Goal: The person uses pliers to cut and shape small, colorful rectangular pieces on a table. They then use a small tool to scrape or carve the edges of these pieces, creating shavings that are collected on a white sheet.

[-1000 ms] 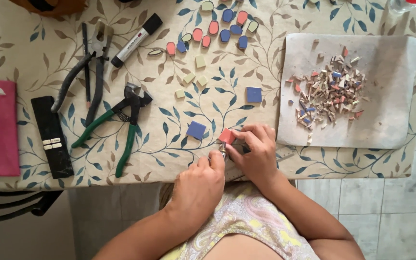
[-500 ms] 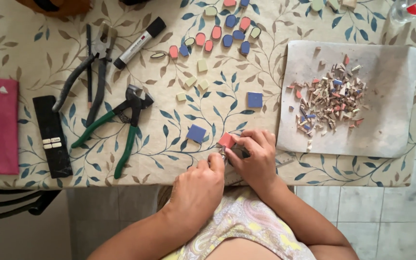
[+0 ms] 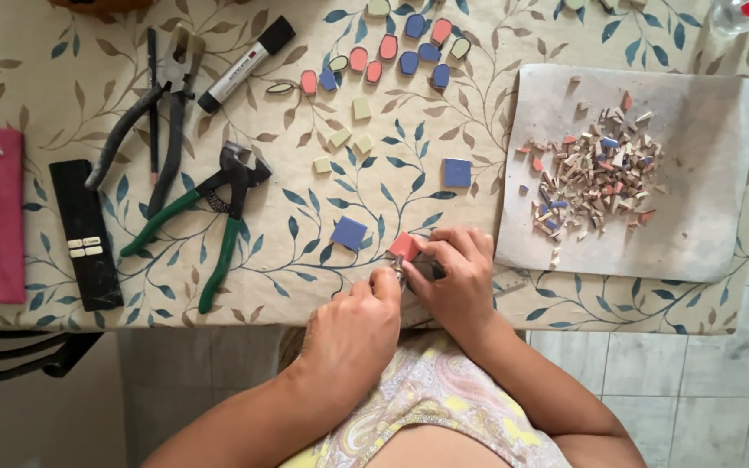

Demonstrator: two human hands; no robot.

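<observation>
Two hands meet at the table's near edge: the left hand (image 3: pixel 353 334) is closed around a small metal tool (image 3: pixel 400 274), the right hand (image 3: pixel 457 277) pinches a pink tile (image 3: pixel 405 246). Just beyond lies a blue square tile (image 3: pixel 349 233), then green-handled nippers (image 3: pixel 210 225); tile chips (image 3: pixel 595 173) are heaped on a grey mat (image 3: pixel 695 234) to the right.

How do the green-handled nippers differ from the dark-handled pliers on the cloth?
The green-handled nippers have bright green grips; the dark-handled pliers have grey-black ones. The nippers' head points up and right, with the handles splayed toward the table edge; the pliers lie steeper, head near the far edge. The nippers lie nearer the hands, the pliers farther back, beside a marker. Both lie untouched on the leaf-patterned tablecloth, handles apart.
</observation>
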